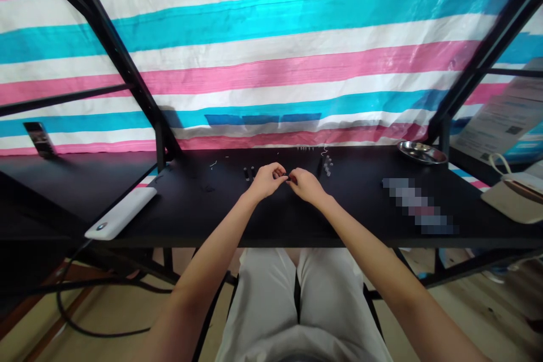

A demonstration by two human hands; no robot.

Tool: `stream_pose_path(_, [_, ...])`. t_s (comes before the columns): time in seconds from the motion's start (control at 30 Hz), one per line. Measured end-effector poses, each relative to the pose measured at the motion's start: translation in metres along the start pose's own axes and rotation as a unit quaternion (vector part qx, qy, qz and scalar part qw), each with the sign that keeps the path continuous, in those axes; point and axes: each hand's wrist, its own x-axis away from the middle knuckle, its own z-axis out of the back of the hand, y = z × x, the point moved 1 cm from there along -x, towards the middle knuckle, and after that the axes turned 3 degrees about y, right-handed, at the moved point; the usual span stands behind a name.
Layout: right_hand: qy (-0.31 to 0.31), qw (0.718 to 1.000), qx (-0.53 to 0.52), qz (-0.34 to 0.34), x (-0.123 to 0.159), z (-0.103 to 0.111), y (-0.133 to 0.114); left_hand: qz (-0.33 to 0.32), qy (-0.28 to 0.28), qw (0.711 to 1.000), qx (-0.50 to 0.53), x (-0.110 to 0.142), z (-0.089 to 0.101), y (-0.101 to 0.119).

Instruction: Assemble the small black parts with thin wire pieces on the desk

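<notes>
At the frame's center, the left hand [268, 180] and right hand [306, 184] pinch a small dark piece [287, 176] between their fingertips, above the black bench [203, 215].

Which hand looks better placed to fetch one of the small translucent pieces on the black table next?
Probably the right hand: it is nearer the small translucent pieces, beyond it on its own side. The left hand is farther away. Both hands' fingertips meet at a small dark object.
</notes>
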Motion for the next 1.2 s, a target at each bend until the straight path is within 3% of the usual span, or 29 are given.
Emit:
stream_pose_path(0.1, [-0.008, 0.999, -0.040, -0.024, -0.005, -0.003, 0.000, 0.003, 0.045, 0.999, 0.030, 0.004, -0.002, -0.007])
stream_pose_path(0.2, [-0.023, 0.992, -0.096, -0.080, -0.016, -0.004, 0.003, 0.024, 0.162, 0.985, 0.061, 0.012, 0.002, -0.020])
stream_pose_path(0.33, [-0.060, 0.979, -0.137, -0.141, -0.037, -0.008, 0.002, 0.082, 0.362, 0.924, 0.096, 0.024, 0.016, -0.042])
stream_pose_path(0.43, [-0.095, 0.973, -0.152, -0.144, -0.052, -0.020, -0.005, 0.097, 0.432, 0.890, 0.110, 0.032, 0.023, -0.050])
stream_pose_path(0.8, [-0.096, 0.974, -0.147, -0.141, -0.074, -0.077, -0.031, 0.066, 0.415, 0.904, 0.074, 0.041, 0.022, -0.047])
stream_pose_path(0.97, [-0.107, 0.974, -0.118, -0.158, -0.075, -0.083, -0.033, 0.073, 0.406, 0.908, 0.075, 0.041, 0.022, -0.046])
stream_pose_path(1.2, [-0.116, 0.974, -0.125, -0.152, -0.071, -0.076, -0.033, 0.084, 0.401, 0.910, 0.068, 0.041, 0.021, -0.047])
